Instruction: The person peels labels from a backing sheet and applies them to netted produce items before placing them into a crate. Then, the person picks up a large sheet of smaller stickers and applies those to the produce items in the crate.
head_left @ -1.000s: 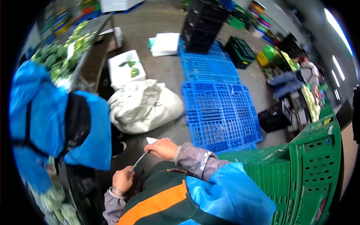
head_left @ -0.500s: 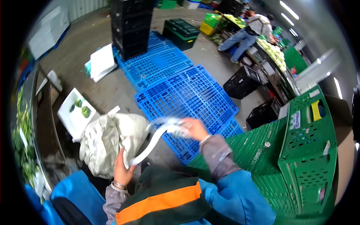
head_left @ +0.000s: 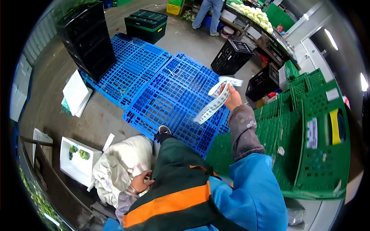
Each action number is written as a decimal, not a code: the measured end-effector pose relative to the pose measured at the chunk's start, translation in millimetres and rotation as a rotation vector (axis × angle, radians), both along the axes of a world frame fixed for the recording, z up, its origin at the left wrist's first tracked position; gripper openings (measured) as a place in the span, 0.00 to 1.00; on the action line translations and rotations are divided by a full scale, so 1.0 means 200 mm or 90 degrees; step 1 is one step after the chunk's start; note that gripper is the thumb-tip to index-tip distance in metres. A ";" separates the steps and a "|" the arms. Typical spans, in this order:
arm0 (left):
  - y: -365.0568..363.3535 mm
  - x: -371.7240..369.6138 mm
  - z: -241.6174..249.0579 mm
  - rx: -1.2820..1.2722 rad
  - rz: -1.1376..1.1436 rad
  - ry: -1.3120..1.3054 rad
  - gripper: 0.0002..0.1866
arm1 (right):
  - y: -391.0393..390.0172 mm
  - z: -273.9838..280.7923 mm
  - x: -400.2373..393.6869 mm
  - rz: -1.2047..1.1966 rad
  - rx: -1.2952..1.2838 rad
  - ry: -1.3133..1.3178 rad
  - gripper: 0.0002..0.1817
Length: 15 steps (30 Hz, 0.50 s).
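Note:
My right hand [head_left: 232,98] is closed on a strip of printed labels [head_left: 212,109]. Part of the strip curls above my fingers, and its longer end hangs down to the left over the blue pallets. Low in the view, my left hand [head_left: 141,182] holds nothing, its fingers loosely bent and apart. It is between a large whitish sack [head_left: 121,163] and my dark green apron [head_left: 169,188] with an orange band.
Blue plastic pallets [head_left: 162,104] lie ahead, bearing stacked black crates [head_left: 86,42] and a lidded crate [head_left: 146,26]. Stacked green crates [head_left: 304,154] stand at my right. A white foam box [head_left: 79,169] holds broccoli. Beyond, a person [head_left: 210,15] stands beside cabbages [head_left: 254,15].
My right hand has swung right and forward with the label strip. My left hand has let go of the strip's lower end and sits lower. The view has turned right, and my foot now shows.

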<state>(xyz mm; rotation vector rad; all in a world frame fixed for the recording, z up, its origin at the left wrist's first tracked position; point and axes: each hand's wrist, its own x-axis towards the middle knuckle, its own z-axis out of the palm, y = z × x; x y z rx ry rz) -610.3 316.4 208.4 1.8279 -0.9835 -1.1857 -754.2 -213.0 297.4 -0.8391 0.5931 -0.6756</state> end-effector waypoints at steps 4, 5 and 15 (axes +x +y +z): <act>-0.19 0.20 -0.05 0.119 -0.002 -0.083 0.23 | -0.41 -0.15 0.22 -0.063 0.059 -0.015 0.15; -0.24 0.25 -0.02 0.141 0.017 -0.061 0.23 | -0.50 -0.15 0.25 -0.058 0.065 0.003 0.15; -0.80 0.73 0.66 0.107 0.206 0.053 0.19 | -1.02 0.07 0.61 -0.115 0.188 0.159 0.18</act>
